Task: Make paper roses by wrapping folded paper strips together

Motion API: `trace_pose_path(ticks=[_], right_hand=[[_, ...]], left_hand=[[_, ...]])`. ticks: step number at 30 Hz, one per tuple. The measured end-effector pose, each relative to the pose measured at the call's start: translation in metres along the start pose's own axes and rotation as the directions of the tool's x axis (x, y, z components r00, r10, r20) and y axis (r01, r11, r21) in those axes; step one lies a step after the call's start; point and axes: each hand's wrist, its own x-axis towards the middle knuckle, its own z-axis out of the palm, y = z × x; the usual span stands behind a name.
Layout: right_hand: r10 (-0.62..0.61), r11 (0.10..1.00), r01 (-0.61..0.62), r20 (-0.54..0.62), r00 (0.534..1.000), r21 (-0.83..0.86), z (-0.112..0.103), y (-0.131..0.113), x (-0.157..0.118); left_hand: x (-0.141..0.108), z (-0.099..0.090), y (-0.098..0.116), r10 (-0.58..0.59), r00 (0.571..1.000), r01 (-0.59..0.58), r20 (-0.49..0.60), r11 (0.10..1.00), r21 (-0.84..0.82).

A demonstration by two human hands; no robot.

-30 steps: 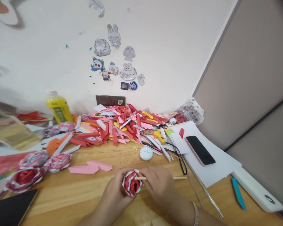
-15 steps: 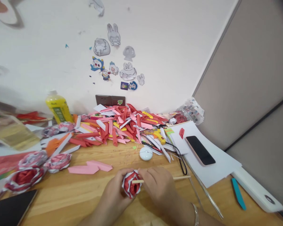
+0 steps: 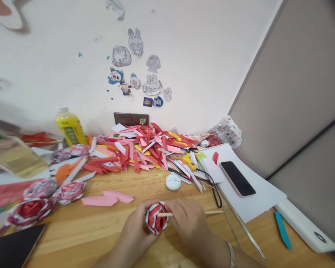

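My left hand (image 3: 138,225) is closed around the side of a red and white folded-paper rose (image 3: 155,223) just above the wooden table. Between its fingers my right hand (image 3: 190,219) grips a thin wooden stick (image 3: 214,212). The stick lies nearly level, and its left tip reaches over the middle of the rose; whether the tip touches the petals I cannot tell. Right-hand fingertips lie close to the rose's edge. Beyond my left hand, two pink folded paper strips (image 3: 107,198) lie on the table. A white egg-shaped case (image 3: 173,182) sits just past my hands.
A heap of folded paper strips (image 3: 139,147) runs along the wall. Finished paper roses (image 3: 30,212) and a dark tablet-like object (image 3: 15,245) lie at left, near a yellow bottle (image 3: 70,128). On the right are a glue gun (image 3: 189,162), paper sheets, a phone (image 3: 237,178) and a teal cutter (image 3: 283,230).
Little differs. The stick's tip has shifted very slightly over the rose, and both hands keep their grip; the whole view has moved by a few pixels.
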Motion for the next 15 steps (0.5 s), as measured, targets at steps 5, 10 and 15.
trace_pose_path(ticks=[5, 10, 15], right_hand=[[0.046, 0.998, -0.045, -0.022, 0.999, 0.031, -0.0005, 0.0021, -0.0006], [0.063, 0.997, -0.062, -0.017, 0.998, 0.048, 0.0016, 0.0031, -0.0023], [0.044, 0.998, -0.043, -0.034, 0.998, 0.049, 0.0017, 0.0011, -0.0004]], left_hand=[[-0.0007, -0.0004, 0.0007, 0.028, 1.000, -0.028, -0.013, 1.000, -0.009], [-0.0018, 0.0002, -0.0014, 0.014, 1.000, -0.014, -0.001, 0.999, -0.038], [-0.0009, -0.0005, 0.0012, 0.020, 1.000, -0.021, -0.023, 0.999, -0.045]])
